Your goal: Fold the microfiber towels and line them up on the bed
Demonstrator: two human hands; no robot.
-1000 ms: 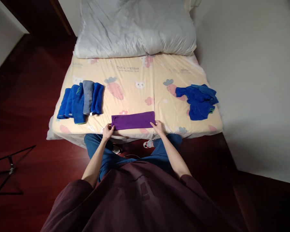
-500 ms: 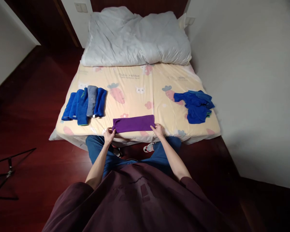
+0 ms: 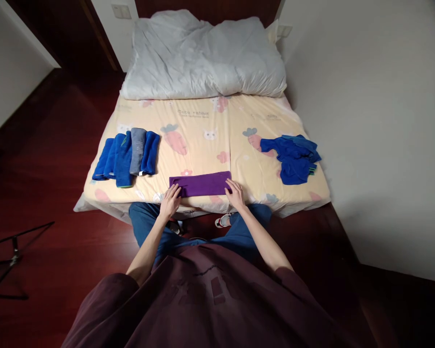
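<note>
A purple cloth (image 3: 200,183), folded into a long narrow strip, lies near the front edge of the bed (image 3: 203,140). My left hand (image 3: 171,201) rests flat on its left end with fingers spread. At the strip's right end, my right hand (image 3: 234,194) presses down, fingers extended. Neither hand grips the cloth.
Several folded blue and grey cloths (image 3: 128,152) lie in a row on the bed's left side. A crumpled blue pile (image 3: 293,155) sits at the right. A white duvet (image 3: 203,58) covers the head end. Dark wood floor surrounds the bed; a metal stand (image 3: 10,258) is at left.
Both hands have let go of the strip's end corners and now lie flat on it. The camera view rose slightly between the first frame and the later two.
</note>
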